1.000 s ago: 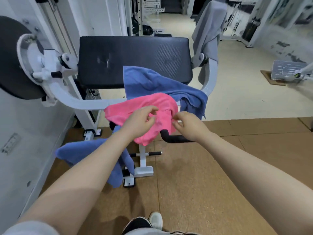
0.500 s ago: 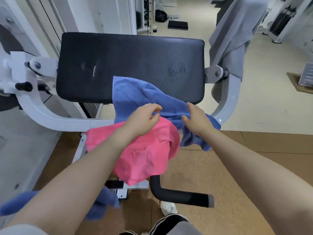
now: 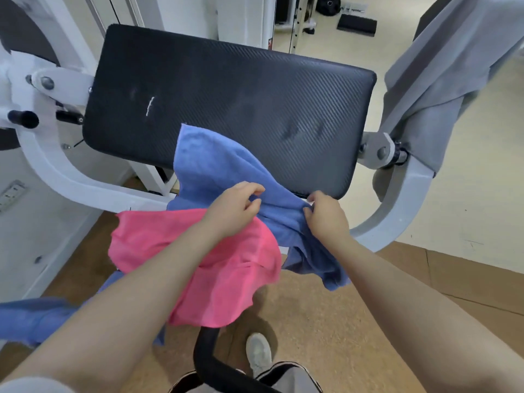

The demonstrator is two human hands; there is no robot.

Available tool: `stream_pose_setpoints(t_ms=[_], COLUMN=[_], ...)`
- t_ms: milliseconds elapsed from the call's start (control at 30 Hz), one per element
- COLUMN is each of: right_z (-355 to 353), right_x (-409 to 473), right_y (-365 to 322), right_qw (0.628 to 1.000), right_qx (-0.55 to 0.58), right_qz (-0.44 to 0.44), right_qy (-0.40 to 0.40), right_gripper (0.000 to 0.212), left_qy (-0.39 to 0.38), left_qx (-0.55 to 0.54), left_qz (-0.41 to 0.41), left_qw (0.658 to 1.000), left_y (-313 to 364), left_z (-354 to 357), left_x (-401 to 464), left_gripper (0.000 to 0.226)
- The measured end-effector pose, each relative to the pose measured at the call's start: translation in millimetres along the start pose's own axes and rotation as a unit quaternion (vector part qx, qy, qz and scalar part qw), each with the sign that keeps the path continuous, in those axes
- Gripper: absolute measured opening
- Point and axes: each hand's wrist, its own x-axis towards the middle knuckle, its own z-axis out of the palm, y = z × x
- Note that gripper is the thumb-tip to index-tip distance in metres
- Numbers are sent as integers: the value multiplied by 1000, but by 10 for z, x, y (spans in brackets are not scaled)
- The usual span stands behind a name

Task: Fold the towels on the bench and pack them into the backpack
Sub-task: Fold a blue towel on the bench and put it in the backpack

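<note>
Both your hands grip the blue towel (image 3: 226,168) draped off the bench pad's (image 3: 226,100) near edge, left hand (image 3: 235,208) pinching a fold, right hand (image 3: 326,217) bunching cloth, pink towel (image 3: 226,268) hanging just below your left forearm.

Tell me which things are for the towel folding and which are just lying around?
For the job: blue towel, pink towel, second blue towel, grey towel, bench pad.

Just lying about: black mat, black handle, wall socket.
</note>
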Motion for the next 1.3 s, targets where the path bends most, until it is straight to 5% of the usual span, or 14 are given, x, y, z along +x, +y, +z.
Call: stream_pose_setpoints(t_ms=[100, 300, 467, 567, 667, 800, 900, 1067, 1200, 1300], right_z=[-192, -838, -1257, -1407, -1407, -1071, -634, 191, 732, 1136], right_x=[96, 152, -34, -261, -529, -869, -1261, -2741, -4038, -4966], right_y=[-82, -681, -1359, -1738, -2083, -2494, -2761, -3146, -2989, -2852], right_qw=[991, 883, 795, 733, 721, 821, 837, 781, 618, 574], right_qx=[134, 452, 573, 620, 590, 405, 255, 187, 186, 197], right_qz=[-20, -97, -193, -241, -290, -377, -451, -570, -762, -788], right_qy=[13, 75, -51, -144, -219, -142, -179, -176, -45, -104], right_gripper=[13, 15, 18, 18, 19, 21, 11, 21, 31, 33], left_qy=[29, 121, 176, 252, 359, 422, 430, 485, 529, 556], left_qx=[-1, -83, -250, -257, -231, -204, -190, -191, -250, -311], left_qz=[8, 34, 79, 94, 64, -18, -99, -253, -359, -418], left_qw=[1000, 989, 949, 928, 902, 883, 877, 815, 727, 648], left_y=[115, 381, 673, 756, 736, 597, 475, 255, 92, 84], left_z=[-37, -354, -733, -942, -1164, -1343, -1353, -1279, -1049, -853], left_x=[23, -55, -452, -777, -1165, -1921, -2570, -4215, -5587, -6514], left_gripper=[32, 33, 49, 53, 36, 21, 20, 12, 22, 21])
